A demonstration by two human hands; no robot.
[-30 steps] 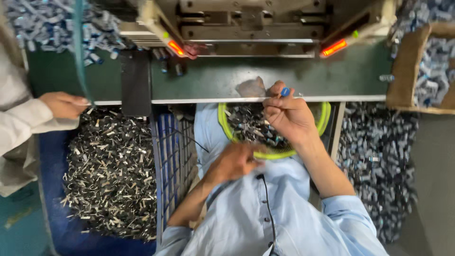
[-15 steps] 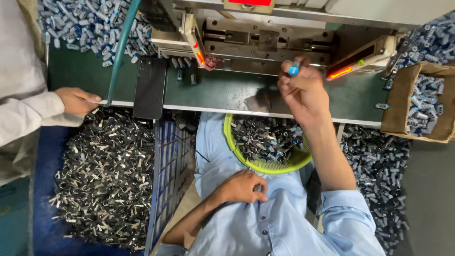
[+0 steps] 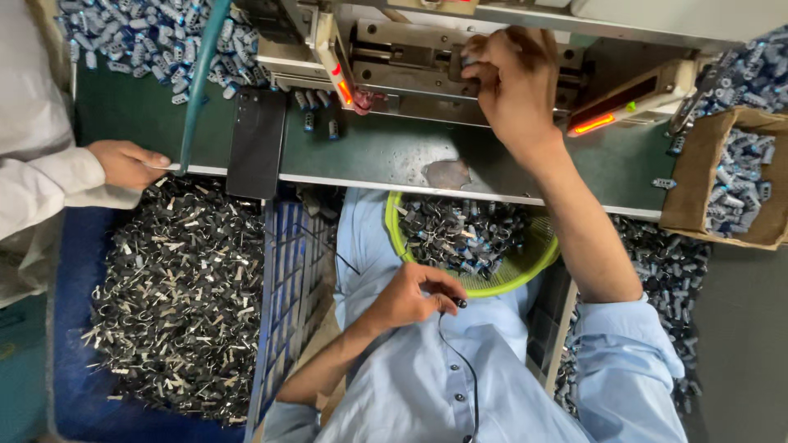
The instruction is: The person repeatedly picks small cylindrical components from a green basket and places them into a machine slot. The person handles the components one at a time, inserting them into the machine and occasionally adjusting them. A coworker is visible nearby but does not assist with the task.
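Observation:
My right hand (image 3: 510,78) reaches up into the metal press machine (image 3: 427,57) at the back of the green bench (image 3: 377,152), fingers pinched together; the small blue part it carried earlier is hidden by the fingers. My left hand (image 3: 410,297) rests in my lap, pinched on a small dark part next to a thin black cable. A yellow-green basket (image 3: 525,275) of small dark and blue parts sits on my lap between both arms.
Another person's hand (image 3: 125,162) in a white sleeve rests at the bench's left edge. A black phone (image 3: 256,143) lies on the bench. A blue crate (image 3: 66,344) of black clips is left, a cardboard box (image 3: 694,184) of blue parts right.
My right hand has risen from the basket, carrying a small blue part, up into the machine. My left hand stayed in my lap. The camera view shifted closer.

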